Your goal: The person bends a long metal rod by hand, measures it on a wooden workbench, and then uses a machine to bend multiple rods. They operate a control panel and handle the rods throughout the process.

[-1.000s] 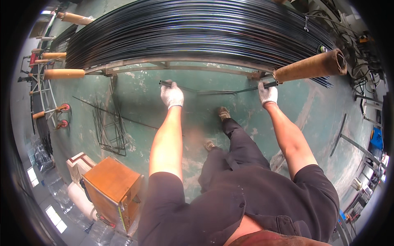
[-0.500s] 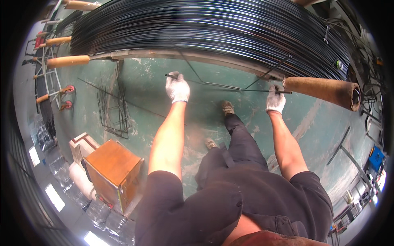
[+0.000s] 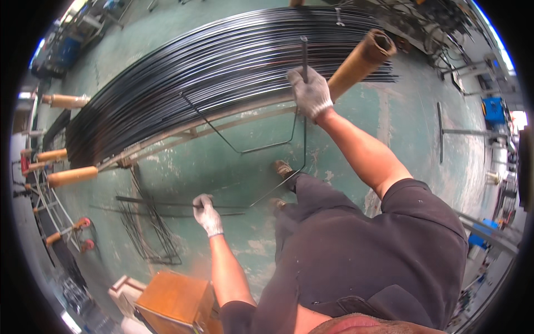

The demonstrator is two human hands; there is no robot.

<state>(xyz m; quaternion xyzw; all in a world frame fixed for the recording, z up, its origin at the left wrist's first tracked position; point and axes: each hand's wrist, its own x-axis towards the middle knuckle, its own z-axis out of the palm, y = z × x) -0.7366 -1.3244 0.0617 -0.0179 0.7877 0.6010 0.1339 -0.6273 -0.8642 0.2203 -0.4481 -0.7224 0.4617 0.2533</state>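
A thin dark metal rod, bent at several corners into an open frame [image 3: 304, 146], spans the space between my hands. My right hand [image 3: 310, 93], in a whitish knitted glove, is closed round one straight arm of it. That arm stands up past the fist, in front of the rod stack. Lower and to the left, my gloved left hand [image 3: 207, 214] grips another straight stretch of the bent rod over the floor. A U-shaped part of the frame hangs near the edge of a long stack of dark metal rods [image 3: 211, 72].
Brown cardboard tubes [image 3: 356, 67] cover the rack's posts. Bent rods [image 3: 147, 228] lie on the green floor at left. An orange-brown box [image 3: 175, 295] stands at lower left, beyond it a wheeled metal frame [image 3: 61, 231]. Metal bars [image 3: 473, 132] lie at right.
My right hand has risen and moved left, over the stack; my left hand has dropped lower and left. The bent rod has turned from level to steeply tilted. My view has shifted too.
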